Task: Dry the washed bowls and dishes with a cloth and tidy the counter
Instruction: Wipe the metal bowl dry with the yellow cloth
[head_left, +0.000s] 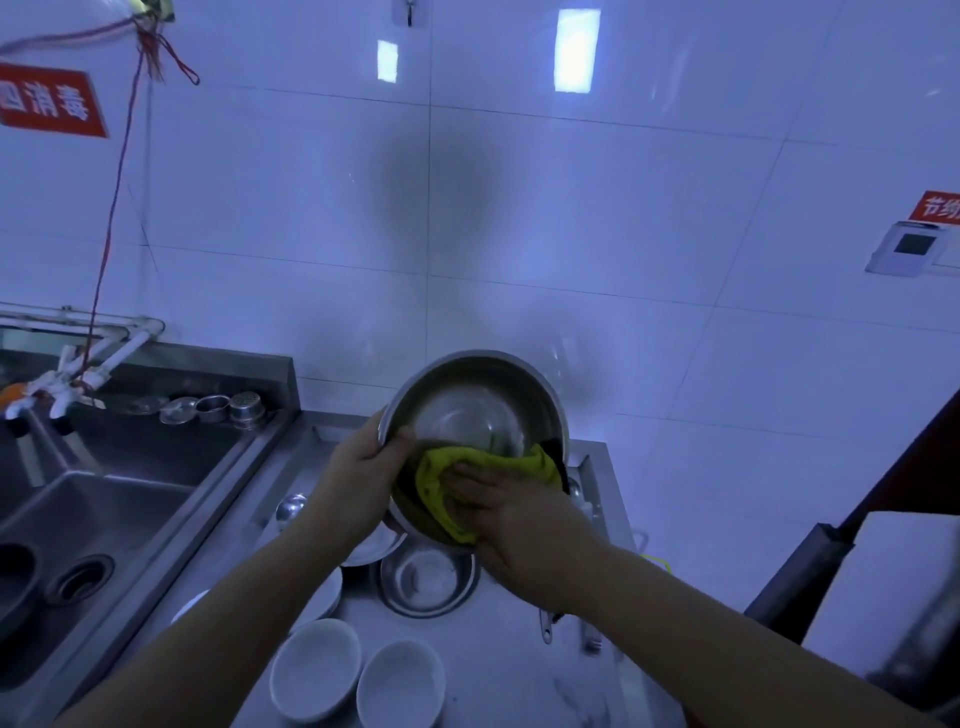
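Observation:
A large steel bowl (470, 402) is held tilted above the counter, its opening facing me. My left hand (363, 467) grips its left rim, thumb inside. My right hand (514, 519) presses a yellow cloth (457, 480) against the bowl's lower inside wall. Below on the steel counter (498, 649) sit a smaller steel bowl (426, 579), two white bowls (314, 670) (400, 686) and white plates (322, 597), partly hidden by my left forearm.
A steel sink (104, 499) with a drain lies at left, a white tap (78, 374) over it and small steel cups (228, 408) on its ledge. A ladle (291, 506) lies behind my left arm. A dark cabinet with a white box (893, 587) stands at right.

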